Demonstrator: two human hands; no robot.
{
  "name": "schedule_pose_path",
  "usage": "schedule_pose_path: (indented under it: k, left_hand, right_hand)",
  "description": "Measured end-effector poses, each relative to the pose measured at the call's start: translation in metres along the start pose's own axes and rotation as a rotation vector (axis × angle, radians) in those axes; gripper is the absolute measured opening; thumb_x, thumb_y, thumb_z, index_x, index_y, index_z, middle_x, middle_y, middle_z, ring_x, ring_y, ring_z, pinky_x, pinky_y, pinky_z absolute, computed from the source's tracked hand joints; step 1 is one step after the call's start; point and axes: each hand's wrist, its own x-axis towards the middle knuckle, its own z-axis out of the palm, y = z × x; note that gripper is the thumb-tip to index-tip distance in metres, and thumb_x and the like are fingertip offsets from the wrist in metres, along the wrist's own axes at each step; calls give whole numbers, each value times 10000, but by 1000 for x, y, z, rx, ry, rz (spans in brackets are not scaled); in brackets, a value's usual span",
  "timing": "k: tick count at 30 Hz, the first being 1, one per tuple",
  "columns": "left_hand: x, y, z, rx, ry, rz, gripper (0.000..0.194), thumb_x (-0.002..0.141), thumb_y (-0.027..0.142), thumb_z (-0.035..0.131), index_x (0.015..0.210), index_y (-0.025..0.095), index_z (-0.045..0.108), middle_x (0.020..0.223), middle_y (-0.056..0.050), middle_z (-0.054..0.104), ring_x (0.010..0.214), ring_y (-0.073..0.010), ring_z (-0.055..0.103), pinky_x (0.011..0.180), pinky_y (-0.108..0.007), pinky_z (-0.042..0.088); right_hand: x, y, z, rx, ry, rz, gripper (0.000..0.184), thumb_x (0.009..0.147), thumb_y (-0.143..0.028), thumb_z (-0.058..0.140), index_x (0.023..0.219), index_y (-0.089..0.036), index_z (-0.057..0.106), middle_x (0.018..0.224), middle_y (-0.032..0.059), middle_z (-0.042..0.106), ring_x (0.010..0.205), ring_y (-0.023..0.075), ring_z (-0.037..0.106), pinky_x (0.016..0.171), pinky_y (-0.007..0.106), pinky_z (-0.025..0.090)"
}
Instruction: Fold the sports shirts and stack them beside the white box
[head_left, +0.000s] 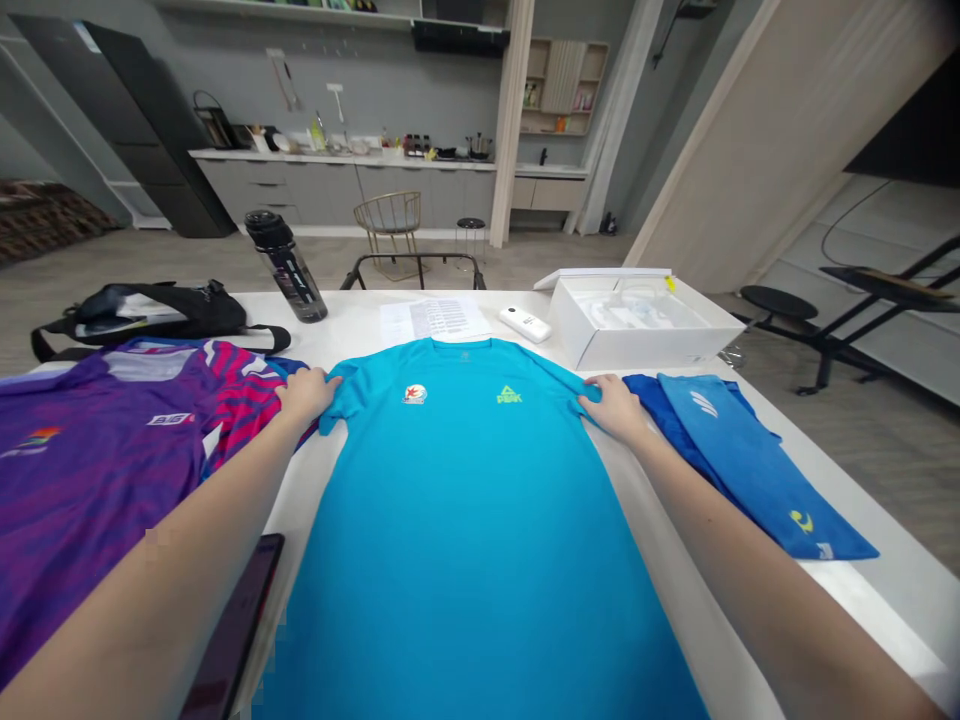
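White table (349,325) in a grey-walled room, kitchen counter (322,185) along the far wall. Turquoise T-shirt (472,520) lies spread front up on the table, collar at the far end, hem running out of view at the near edge. Green PEAK logo (508,396) and round red-and-white emblem (414,395) on its chest. Left hand (311,393) pinches the T-shirt's left-side sleeve, right hand (615,408) pinches its right-side sleeve; hands well apart.

Left of the T-shirt: dark-screened device (240,630), partly hidden by the left forearm, then purple-and-pink jersey (112,450), laid out, cut off by view edge. Right of the T-shirt: folded blue garments (742,450), layered, right forearm crossing in front.

Just beyond the T-shirt's collar: printed sheet (435,318), small white device (525,324). Beyond its right shoulder: white box (645,350), lid up, contents unclear. Beyond its left shoulder: dark water bottle (289,270), upright; black bag (161,312) farther left.

Past the table, straight out from the T-shirt: gold wire chair (388,215), round stool (470,223). Far left of it: dark refrigerator (139,130).
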Motion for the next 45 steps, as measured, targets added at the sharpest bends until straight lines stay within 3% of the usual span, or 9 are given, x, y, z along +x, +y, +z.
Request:
schedule_pose_path:
  k: [10,16,20,23,27,31,38,42,45]
  left_hand:
    - [-6,-76,-21,24,30,22,525,985,510,336,1308,157,550,1141,-226,689,1083,-395,656,857,-443,513]
    - [16,-96,-30,25,-25,-93,487,953,469,423,1256,145,624,1230,-242,670,1155,-398,637,901,-443,521]
    - [19,-75,-36,32,-84,-122,487,946,500,461,1224,148,653,1277,-254,646,1184,-432,609,949,-544,488]
    - [4,-45,-39,83,76,-105,522,939,478,502,1291,106,603,1371,-302,553,1276,-490,512,1008,-667,388]
    - [-24,14,-36,97,310,376,486,981,370,446,1404,144,527,1491,-226,456,1360,-408,444,1142,-581,287]
    - [-34,73,-22,32,95,646,448,1024,356,347,1385,207,567,1442,-134,534,1288,-313,535,1116,-442,365]
    - [6,85,5,-126,21,167,508,1015,422,358,1427,166,508,1480,-223,491,1347,-402,459,1071,-605,358]
    - [32,75,11,-134,43,126,385,973,414,430,1212,199,642,1346,-195,601,1284,-407,491,1035,-609,368]
    - [43,79,13,-175,64,152,354,992,365,369,1196,204,610,1292,-171,647,1251,-375,532,1033,-579,366]
  right_hand:
    - [7,-26,-4,-17,73,107,465,1052,-346,295,1313,-159,631,1137,172,728,1061,302,671,890,366,455]
    - [36,-58,2,-30,-81,217,425,1015,-297,352,1234,-137,679,1166,222,706,1100,334,676,860,396,494]
    - [47,-66,7,-204,-64,221,400,966,-132,350,1191,-74,675,1125,252,701,1061,336,691,836,398,504]
    - [44,-70,9,-291,3,105,420,957,-82,303,1142,-67,680,1048,242,706,1003,329,695,824,399,496]
    - [34,-77,9,-353,126,-63,398,971,-129,317,1147,-80,671,1109,245,671,1069,349,634,881,431,462]
    - [44,-95,13,-277,84,-247,381,973,-146,356,1136,-110,698,1203,218,652,1194,334,556,994,423,414]
    - [79,-142,41,40,-264,-292,516,1072,-426,279,1464,-211,535,1566,103,464,1430,285,405,1173,468,299]
    - [90,-156,53,28,-348,-230,612,1057,-573,218,1586,-287,335,1684,88,239,1530,344,198,1177,684,130]
    - [104,-160,54,16,-249,-157,604,1031,-551,374,1538,-224,400,1616,161,356,1474,362,291,1144,671,224]
